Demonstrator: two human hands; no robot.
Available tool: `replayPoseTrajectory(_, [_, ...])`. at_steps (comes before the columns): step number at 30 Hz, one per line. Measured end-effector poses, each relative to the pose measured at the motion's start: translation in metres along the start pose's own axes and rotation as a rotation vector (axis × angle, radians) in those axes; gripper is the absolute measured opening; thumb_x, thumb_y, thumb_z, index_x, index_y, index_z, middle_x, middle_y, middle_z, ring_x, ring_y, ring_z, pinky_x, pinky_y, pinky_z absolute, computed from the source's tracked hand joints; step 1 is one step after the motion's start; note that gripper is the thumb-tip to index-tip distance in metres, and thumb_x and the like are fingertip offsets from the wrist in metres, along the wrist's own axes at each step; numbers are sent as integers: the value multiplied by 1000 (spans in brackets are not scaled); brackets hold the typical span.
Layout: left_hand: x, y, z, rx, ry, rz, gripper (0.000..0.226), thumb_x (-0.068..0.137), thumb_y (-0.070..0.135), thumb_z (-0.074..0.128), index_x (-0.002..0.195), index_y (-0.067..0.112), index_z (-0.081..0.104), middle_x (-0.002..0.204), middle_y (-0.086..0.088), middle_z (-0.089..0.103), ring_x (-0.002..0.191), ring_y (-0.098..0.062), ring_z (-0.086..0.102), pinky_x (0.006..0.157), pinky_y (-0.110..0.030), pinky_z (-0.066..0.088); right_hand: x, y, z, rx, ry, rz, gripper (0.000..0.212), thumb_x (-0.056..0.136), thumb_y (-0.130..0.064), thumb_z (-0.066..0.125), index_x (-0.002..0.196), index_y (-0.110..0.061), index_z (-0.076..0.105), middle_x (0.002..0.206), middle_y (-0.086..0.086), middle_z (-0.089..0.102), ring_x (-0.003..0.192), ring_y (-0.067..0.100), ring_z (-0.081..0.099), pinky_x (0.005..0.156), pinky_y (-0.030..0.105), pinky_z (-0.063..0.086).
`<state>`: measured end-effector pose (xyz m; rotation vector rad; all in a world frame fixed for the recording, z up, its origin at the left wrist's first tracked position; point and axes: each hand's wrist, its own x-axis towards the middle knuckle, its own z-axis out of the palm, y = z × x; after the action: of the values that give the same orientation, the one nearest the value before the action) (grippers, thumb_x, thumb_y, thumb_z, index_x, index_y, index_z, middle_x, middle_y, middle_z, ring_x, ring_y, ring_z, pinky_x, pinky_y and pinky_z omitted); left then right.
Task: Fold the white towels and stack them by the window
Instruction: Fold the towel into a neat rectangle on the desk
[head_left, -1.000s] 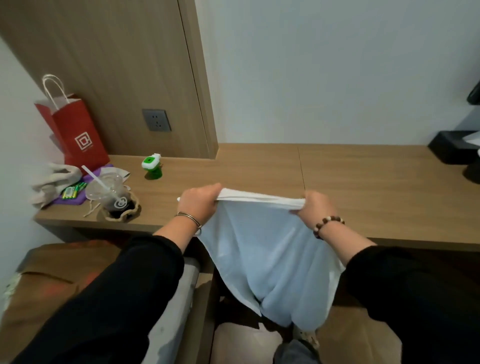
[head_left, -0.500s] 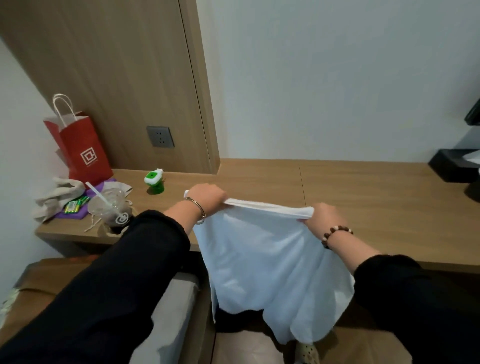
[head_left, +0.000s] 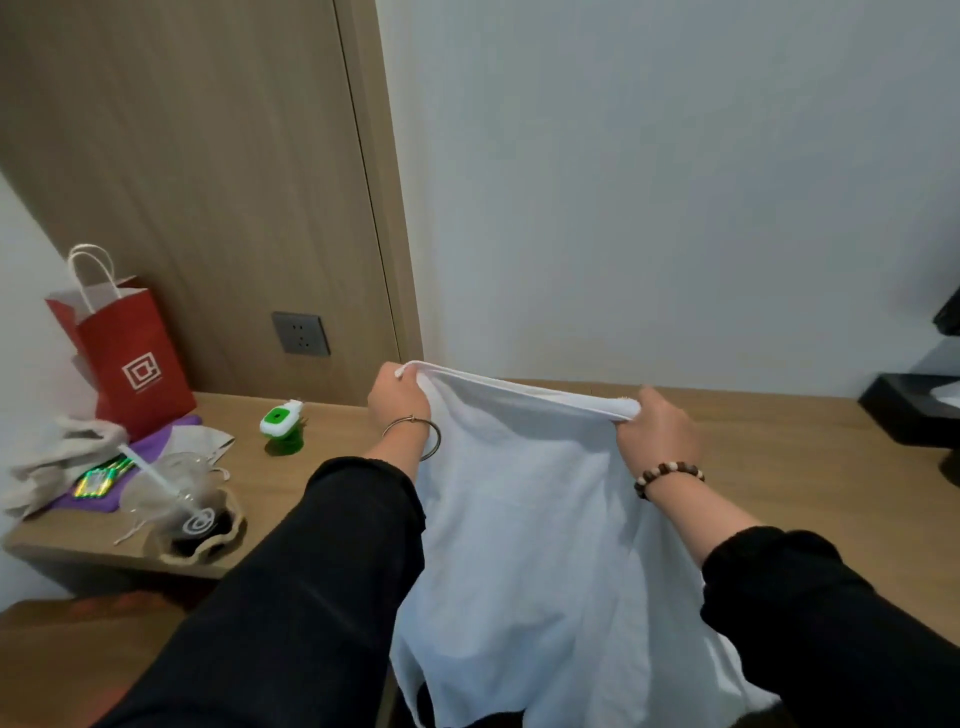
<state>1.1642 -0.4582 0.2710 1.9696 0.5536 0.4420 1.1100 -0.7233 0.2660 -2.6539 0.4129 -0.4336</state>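
Opening the first fold: my left hand (head_left: 397, 400) at eleven o'clock and right hand (head_left: 657, 431) at one, held apart, each grip a top corner of the white towel (head_left: 530, 545) hanging at twelve; next, I judge, bring the corners together.

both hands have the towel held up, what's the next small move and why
The left hand and right hand grip the top corners of the white towel, edge taut, the rest hanging free before the wooden counter. Probably best to swing it forward and lay it flat there, since a fold needs a surface.
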Motion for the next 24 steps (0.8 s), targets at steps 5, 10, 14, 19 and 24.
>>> replayPoseTrajectory(5, [56,33,46,284,-37,189,26,101,26,36,98,5,51,87,-15,56,81,-34,51,64,-34,35,91,3,22,12,-50,-17,17,91,-17,50,75,-13,51,82,17,64,67,30,48,55,30,31])
replayPoseTrajectory(10, [133,59,109,597,107,532,19,88,15,61,107,12,58,93,-11,61,82,-31,58,61,-33,36,195,-10,61,-10,-27,-35,20,96,-21,47,87,-9,59,76,11,57,66,27,44,55,29,30])
replayPoseTrajectory(14, [108,14,192,855,-79,612,74,67,7,72,135,22,48,130,-12,55,121,-30,53,91,-47,45,228,-6,132,-158,-285,-35,18,96,-14,42,97,-9,60,94,13,64,77,28,54,63,29,37])
replayPoseTrajectory(19, [37,-77,256,967,-710,217,58,102,45,18,151,29,-8,159,1,-13,146,-22,-13,115,-52,-1,232,0,202,-226,-455,-32,18,94,-14,43,103,-12,59,103,11,64,93,29,61,66,28,37])
replayPoseTrajectory(24, [36,-117,265,1034,-707,198,58,100,51,18,148,40,-11,157,7,-23,145,-20,-20,112,-56,-9,226,26,227,-68,-626,49,44,92,-37,55,124,-7,53,121,14,60,107,31,58,71,27,37])
